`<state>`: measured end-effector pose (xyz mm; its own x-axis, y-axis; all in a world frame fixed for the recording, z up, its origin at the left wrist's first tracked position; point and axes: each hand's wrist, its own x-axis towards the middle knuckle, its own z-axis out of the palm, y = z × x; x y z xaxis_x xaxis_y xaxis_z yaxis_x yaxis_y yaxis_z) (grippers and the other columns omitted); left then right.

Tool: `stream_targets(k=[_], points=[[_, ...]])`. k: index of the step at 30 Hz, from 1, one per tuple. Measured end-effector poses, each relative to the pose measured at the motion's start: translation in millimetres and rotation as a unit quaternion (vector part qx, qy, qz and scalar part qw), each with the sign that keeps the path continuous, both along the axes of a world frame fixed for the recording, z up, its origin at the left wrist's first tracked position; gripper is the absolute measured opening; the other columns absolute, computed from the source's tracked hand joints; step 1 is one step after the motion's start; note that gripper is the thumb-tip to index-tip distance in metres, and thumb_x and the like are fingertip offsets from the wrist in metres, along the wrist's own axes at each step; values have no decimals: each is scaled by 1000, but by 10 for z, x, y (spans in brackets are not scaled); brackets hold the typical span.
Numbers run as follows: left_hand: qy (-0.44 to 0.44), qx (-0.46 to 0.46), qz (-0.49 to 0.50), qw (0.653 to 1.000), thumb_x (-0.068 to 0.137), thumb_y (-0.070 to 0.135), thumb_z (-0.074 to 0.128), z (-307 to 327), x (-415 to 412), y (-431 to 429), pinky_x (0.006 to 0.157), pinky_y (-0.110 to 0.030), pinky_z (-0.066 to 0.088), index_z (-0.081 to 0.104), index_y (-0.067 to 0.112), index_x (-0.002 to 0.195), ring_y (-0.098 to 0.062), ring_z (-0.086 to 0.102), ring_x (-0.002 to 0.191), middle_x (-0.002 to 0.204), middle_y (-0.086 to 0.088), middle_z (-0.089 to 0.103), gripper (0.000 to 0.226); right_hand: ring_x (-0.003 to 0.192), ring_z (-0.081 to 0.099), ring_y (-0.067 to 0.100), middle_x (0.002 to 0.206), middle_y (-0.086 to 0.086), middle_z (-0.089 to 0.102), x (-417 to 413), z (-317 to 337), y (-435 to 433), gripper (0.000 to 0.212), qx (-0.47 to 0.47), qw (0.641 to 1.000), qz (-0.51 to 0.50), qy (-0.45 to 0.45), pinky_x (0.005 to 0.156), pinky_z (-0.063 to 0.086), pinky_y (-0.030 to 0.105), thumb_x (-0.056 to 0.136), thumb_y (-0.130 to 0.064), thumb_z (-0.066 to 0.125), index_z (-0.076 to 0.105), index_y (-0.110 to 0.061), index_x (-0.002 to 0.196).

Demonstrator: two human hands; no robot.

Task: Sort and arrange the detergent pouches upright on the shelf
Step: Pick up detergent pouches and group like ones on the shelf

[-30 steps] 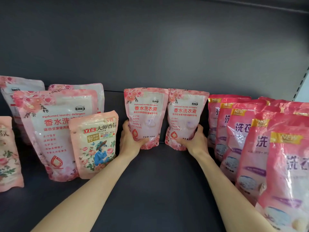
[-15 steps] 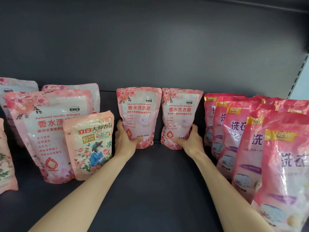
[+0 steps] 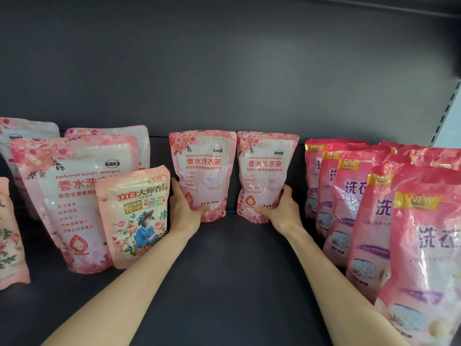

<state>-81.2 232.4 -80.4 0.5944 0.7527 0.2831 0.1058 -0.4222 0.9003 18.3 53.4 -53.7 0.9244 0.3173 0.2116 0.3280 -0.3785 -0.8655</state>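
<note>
Left hand (image 3: 185, 213) clasps one pale-pink floral plastic pouch (image 3: 203, 168), right hand (image 3: 282, 211) its twin (image 3: 265, 171) (fingers (image 3: 177, 193) curled round edges, tips hidden).

Dark grey back panel (image 3: 224, 71), matte dark shelf (image 3: 237, 270), slotted upright (image 3: 442, 121) at right, pale wall (image 3: 452, 132) beyond, soft even light

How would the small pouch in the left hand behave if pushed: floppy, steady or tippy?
The pouch probably flexes: its top edge bows and its sides pinch in. Its fuller base seems to rest on the shelf, so it may stand, yet tip if nudged high. Its glossy film looks slippery where the left hand grips.
</note>
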Motion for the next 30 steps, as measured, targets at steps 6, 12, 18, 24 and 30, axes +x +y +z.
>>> stream_targets(k=[6,12,18,24,30], points=[[4,-6,-8,1000,81,9,72,5,-16,-28,114,-41,21,-10,20,150,-24,21,143,155,-7,18,108,128,47,26,139,7,47,-15,-7,12,78,-3,1000,0,3,100,44,42,78,-11,76,28,-13,140],[32,-2,-9,999,84,15,69,24,-23,-65,117,-43,20,-18,15,148,-26,16,145,158,-7,9,107,127,47,26,139,7,46,-18,6,-10,78,-33,999,5,7,99,45,42,79,-15,75,27,-14,140],[165,57,5,985,93,25,56,114,-166,-230,111,-40,27,-10,4,148,-35,23,141,155,-21,8,89,115,54,26,130,9,51,-102,50,-115,59,-171,984,-9,-45,88,49,36,84,-20,70,37,-10,132],[194,203,-44,959,92,23,54,325,-560,-467,87,-34,45,50,3,123,-28,55,108,124,-13,54,37,111,55,29,127,12,51,-467,193,-272,49,-272,951,15,-143,89,49,38,89,-26,63,45,-8,131],[96,250,-18,963,89,29,61,492,-1221,-629,80,-35,53,62,18,104,-14,62,87,94,5,66,19,111,54,25,127,9,55,-925,382,-152,39,-190,956,112,-195,88,45,29,90,-20,62,53,-8,126]])
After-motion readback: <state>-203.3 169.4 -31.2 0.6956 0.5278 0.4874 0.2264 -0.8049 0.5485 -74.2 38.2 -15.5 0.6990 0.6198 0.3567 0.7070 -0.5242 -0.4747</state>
